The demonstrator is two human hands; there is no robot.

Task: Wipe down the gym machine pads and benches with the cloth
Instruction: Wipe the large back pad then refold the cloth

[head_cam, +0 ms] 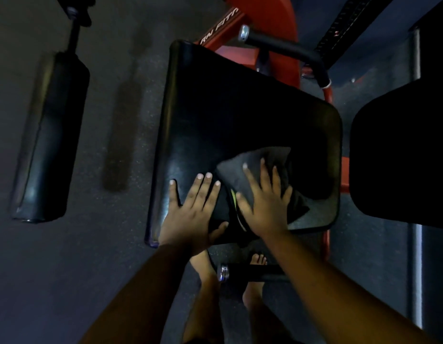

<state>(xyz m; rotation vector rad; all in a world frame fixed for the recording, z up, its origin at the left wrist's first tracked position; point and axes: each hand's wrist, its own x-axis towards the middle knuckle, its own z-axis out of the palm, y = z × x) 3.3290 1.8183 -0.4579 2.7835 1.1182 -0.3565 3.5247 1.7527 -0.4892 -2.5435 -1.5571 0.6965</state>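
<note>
A black padded seat [230, 115] on a red machine frame fills the middle of the view. A dark grey cloth [262, 160] lies on the seat's near right part. My right hand [265, 202] presses flat on the cloth with fingers spread. Just left of it, my left hand [190, 209] rests flat on the bare pad at the near edge, fingers apart, its thumb hooked over the seat's front edge.
A black roller pad [49, 137] hangs on a bar at the left above the dark rubber floor. A second black pad [401, 155] sits at the right. Two black handles [282, 49] [247, 271] stick out behind and in front of the seat. Bare feet stand below.
</note>
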